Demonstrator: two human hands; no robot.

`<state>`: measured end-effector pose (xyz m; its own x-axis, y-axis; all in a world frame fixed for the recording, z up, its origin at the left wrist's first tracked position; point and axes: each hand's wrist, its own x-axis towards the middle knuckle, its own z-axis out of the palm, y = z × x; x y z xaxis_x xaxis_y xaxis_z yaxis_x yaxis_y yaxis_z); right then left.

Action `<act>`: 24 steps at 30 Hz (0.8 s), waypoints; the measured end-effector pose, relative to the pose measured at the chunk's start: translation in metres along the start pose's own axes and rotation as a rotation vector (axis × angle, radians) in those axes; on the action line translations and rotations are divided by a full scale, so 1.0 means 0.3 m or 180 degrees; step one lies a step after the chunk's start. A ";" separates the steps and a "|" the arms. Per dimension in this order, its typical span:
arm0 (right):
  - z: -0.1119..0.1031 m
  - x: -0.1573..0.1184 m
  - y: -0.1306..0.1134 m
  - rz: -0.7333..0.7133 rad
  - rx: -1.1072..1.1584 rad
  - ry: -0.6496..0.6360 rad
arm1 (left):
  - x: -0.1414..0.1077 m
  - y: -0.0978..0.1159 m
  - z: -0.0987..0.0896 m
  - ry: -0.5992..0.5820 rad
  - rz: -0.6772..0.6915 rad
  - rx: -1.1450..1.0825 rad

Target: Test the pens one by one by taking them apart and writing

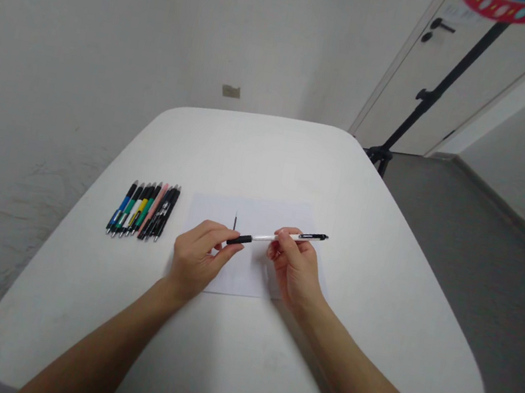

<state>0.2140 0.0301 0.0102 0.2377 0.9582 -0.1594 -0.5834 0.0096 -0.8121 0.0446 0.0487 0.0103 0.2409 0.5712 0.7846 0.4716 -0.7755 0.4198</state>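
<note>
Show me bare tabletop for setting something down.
The table is bare between the paper and the table's far edge, and right of the paper, beyond the right forearm. Crowded: the row of pens at left, and the paper, where a thin dark rod shows and the left hand and right hand hold a pen.

One held pen (262, 238) (two hands (196, 256) (297, 274)), one sheet (241, 277).

A slim pen (264, 237), white with a black clip end, runs sideways from its black front, pinched by the left hand (198, 254), through the right hand's (296, 272) fingers. A thin dark rod (235, 220) shows just beyond the left fingertips.
</note>
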 end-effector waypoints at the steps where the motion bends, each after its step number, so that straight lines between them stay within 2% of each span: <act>1: -0.002 0.003 -0.003 -0.0013 0.0051 0.0054 | 0.001 0.001 -0.001 0.0013 -0.0022 0.0008; 8: -0.011 0.016 -0.008 0.0012 0.0174 0.0239 | 0.005 0.000 -0.002 -0.0038 -0.0094 0.0070; 17: -0.012 0.016 -0.009 0.0014 0.0209 0.0299 | -0.003 -0.002 0.003 0.0115 -0.0388 0.0354; 24: -0.012 0.018 -0.013 0.0016 0.0189 0.0292 | 0.013 -0.023 0.026 0.0134 -0.0182 0.0439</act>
<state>0.2204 0.0343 0.0105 0.3031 0.9281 -0.2164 -0.6292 0.0244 -0.7769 0.0487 0.0584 0.0069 0.1758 0.5993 0.7810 0.5963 -0.6961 0.3999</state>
